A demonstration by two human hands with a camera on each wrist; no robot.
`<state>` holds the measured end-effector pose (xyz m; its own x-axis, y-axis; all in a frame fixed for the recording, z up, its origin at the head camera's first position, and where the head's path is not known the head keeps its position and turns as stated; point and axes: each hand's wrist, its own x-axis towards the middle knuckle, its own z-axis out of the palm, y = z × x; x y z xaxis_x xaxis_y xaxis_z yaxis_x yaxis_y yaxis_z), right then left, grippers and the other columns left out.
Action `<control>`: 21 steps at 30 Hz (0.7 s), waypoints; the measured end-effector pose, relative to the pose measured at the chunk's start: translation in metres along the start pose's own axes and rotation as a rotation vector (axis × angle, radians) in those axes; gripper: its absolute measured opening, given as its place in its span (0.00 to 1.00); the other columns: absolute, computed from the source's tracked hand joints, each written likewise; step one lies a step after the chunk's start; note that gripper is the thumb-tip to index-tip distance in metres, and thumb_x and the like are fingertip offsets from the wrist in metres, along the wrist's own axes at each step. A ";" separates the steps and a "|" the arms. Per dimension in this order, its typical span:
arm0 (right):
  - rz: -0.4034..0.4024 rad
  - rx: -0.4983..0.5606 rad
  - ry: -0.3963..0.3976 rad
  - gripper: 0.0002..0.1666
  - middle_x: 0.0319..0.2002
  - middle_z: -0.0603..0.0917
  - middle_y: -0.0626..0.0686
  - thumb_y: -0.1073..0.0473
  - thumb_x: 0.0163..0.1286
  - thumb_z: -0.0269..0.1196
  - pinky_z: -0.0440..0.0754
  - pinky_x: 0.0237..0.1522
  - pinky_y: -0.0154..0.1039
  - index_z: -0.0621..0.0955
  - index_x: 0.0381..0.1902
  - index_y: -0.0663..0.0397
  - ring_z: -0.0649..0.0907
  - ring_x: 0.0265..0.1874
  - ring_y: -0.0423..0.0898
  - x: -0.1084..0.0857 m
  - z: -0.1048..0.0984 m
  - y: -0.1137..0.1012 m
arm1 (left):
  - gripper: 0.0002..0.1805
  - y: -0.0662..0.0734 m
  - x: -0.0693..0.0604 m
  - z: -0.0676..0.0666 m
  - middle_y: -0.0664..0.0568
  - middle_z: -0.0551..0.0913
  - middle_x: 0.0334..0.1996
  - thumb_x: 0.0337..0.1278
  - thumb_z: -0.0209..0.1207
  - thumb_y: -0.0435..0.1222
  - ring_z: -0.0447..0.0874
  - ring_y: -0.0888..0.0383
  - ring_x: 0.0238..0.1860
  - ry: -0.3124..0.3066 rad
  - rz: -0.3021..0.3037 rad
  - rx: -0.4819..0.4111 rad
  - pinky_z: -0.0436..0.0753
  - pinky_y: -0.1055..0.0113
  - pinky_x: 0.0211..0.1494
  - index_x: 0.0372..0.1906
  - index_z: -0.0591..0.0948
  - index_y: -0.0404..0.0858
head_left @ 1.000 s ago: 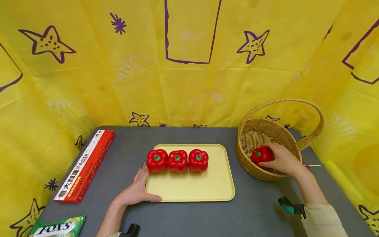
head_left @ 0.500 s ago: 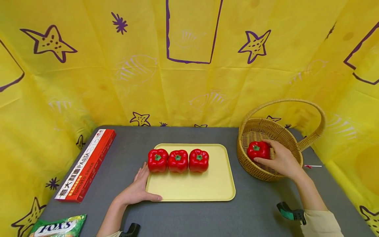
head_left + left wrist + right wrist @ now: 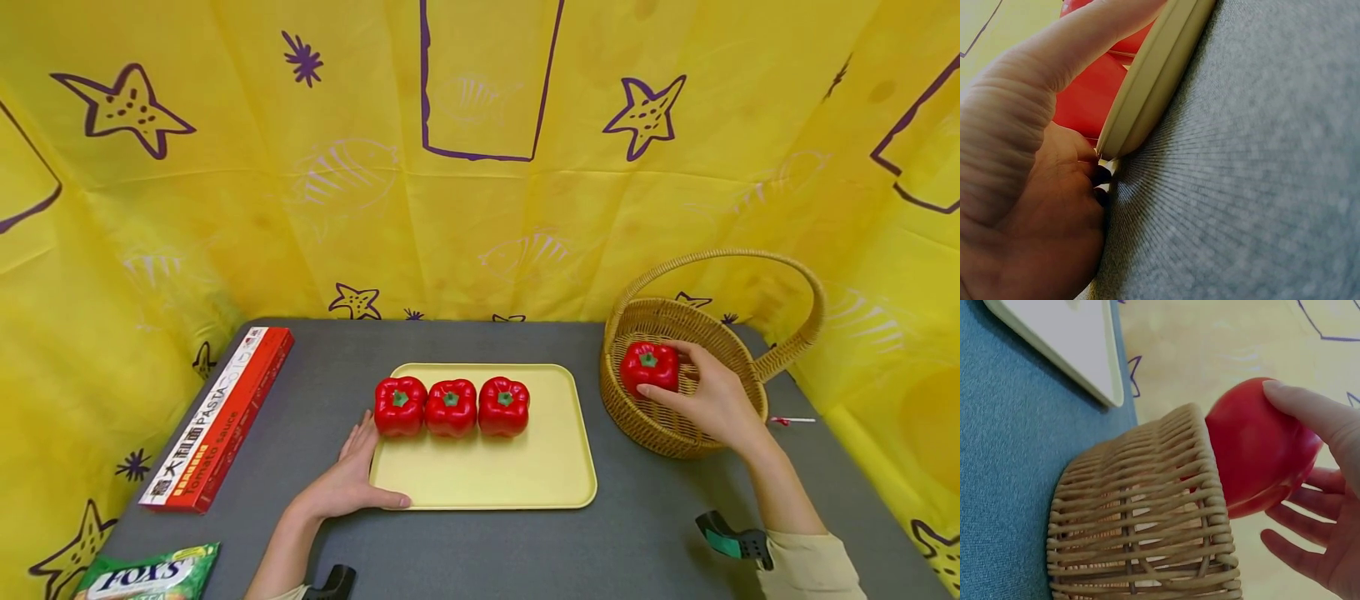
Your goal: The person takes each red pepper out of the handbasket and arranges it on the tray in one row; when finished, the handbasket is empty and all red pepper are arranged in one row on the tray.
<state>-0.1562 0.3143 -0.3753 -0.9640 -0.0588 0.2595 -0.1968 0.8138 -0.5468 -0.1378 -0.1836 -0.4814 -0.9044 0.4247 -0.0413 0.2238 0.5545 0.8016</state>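
Observation:
My right hand (image 3: 716, 402) holds a red bell pepper (image 3: 648, 367) between thumb and fingers, at the mouth of the wicker basket (image 3: 671, 446). In the right wrist view, the pepper (image 3: 1260, 444) shows just above the basket rim (image 3: 1207, 469). Three more red bell peppers (image 3: 451, 408) stand in a row, stems up, on the pale yellow tray (image 3: 480, 475). At the tray's near left corner rests my left hand (image 3: 348, 475), its thumb along the front rim and its fingers stretched along the left side. The left wrist view shows that thumb (image 3: 1079, 44) against the tray edge (image 3: 1147, 81).
A red and white pasta box (image 3: 217, 417) lies at the table's left. Nearer the front is a green FOX'S bag (image 3: 146, 575). A lollipop (image 3: 791, 420) lies right of the basket, whose tall handle (image 3: 810, 317) arches over it. A yellow patterned cloth (image 3: 480, 217) hangs behind the table.
The right hand has raised the bell pepper from inside the basket, moving it slightly left and up toward the rim. My left hand and the three peppers on the tray have stayed put.

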 end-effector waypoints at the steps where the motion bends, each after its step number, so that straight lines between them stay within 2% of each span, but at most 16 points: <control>1: 0.001 0.008 0.002 0.44 0.54 0.77 0.62 0.42 0.55 0.73 0.79 0.46 0.62 0.71 0.63 0.57 0.79 0.49 0.65 0.000 0.000 -0.001 | 0.71 0.000 0.000 0.000 0.36 0.42 0.76 0.31 0.77 0.52 0.25 0.38 0.75 -0.001 0.000 0.003 0.32 0.38 0.70 0.78 0.44 0.37; 11: 0.022 0.074 0.016 0.43 0.56 0.77 0.63 0.44 0.57 0.73 0.80 0.46 0.61 0.70 0.64 0.56 0.80 0.50 0.65 0.003 -0.003 -0.017 | 0.71 0.002 0.000 -0.001 0.36 0.41 0.76 0.31 0.77 0.52 0.25 0.38 0.75 -0.006 -0.016 0.005 0.32 0.38 0.70 0.78 0.44 0.37; 18: 0.025 0.103 0.003 0.42 0.57 0.76 0.61 0.44 0.57 0.73 0.81 0.45 0.59 0.70 0.65 0.52 0.80 0.50 0.62 0.004 -0.001 -0.029 | 0.71 0.003 0.000 0.000 0.34 0.41 0.76 0.30 0.78 0.50 0.26 0.36 0.74 0.013 0.014 0.008 0.32 0.38 0.70 0.77 0.45 0.35; 21: 0.022 0.118 -0.013 0.42 0.57 0.76 0.60 0.44 0.57 0.73 0.83 0.44 0.55 0.70 0.65 0.51 0.81 0.49 0.61 0.005 0.002 -0.031 | 0.71 0.003 0.000 0.000 0.33 0.42 0.76 0.31 0.78 0.50 0.26 0.36 0.74 0.013 0.012 0.009 0.32 0.38 0.70 0.77 0.45 0.34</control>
<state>-0.1550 0.2873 -0.3586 -0.9704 -0.0494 0.2365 -0.1944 0.7410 -0.6427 -0.1370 -0.1824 -0.4792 -0.9060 0.4225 -0.0238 0.2383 0.5559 0.7963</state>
